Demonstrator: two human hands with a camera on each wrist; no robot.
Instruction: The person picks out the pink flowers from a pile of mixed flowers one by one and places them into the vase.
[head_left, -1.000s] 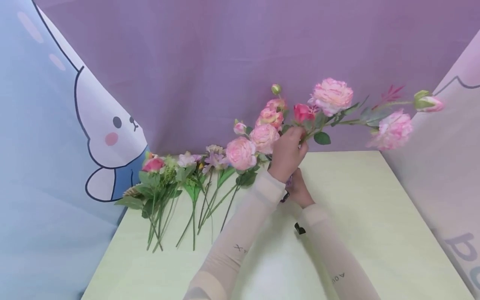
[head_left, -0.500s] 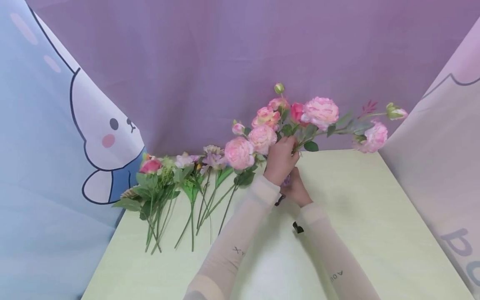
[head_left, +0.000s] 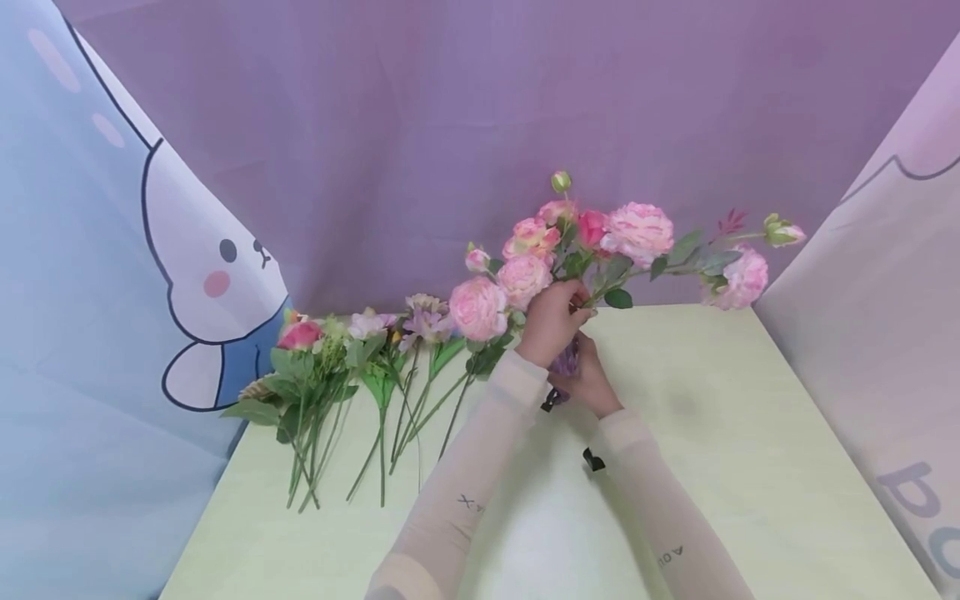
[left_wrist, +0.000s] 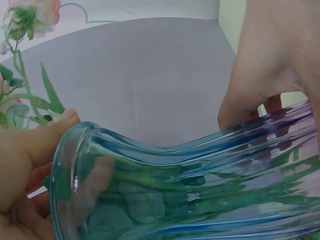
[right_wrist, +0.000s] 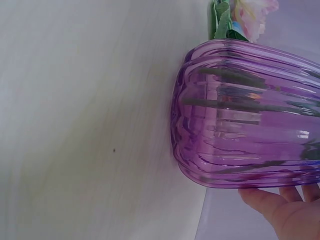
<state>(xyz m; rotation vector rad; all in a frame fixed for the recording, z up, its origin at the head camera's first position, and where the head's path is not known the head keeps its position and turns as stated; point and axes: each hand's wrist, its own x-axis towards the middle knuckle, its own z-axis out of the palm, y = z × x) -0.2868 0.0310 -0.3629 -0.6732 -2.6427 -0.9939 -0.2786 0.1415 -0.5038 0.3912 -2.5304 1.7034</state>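
Observation:
A ribbed glass vase (left_wrist: 200, 185) lies tilted between my hands, blue-green at its mouth and purple (right_wrist: 250, 115) toward its base. Green stems show through the glass. My left hand (head_left: 553, 321) is at the vase mouth, thumb and fingers around the stem of a pink peony spray (head_left: 637, 233) that leans out to the right. My right hand (head_left: 592, 379) grips the vase body from the right side; in the left wrist view its fingers (left_wrist: 250, 100) lie over the glass. Pink-orange roses (head_left: 525, 279) spread left of the mouth.
Several artificial flower stems (head_left: 382, 450) lie in a row on the pale table (head_left: 675, 467) at left, among them a red rose (head_left: 300, 335) and lilac blossoms (head_left: 427, 323). A purple cloth (head_left: 412, 167) hangs behind, with printed cloths at both sides.
The peony spray has moved left and down toward the vase mouth along with my left hand. More of the purple vase body shows between the hands. The stems on the table stay put.

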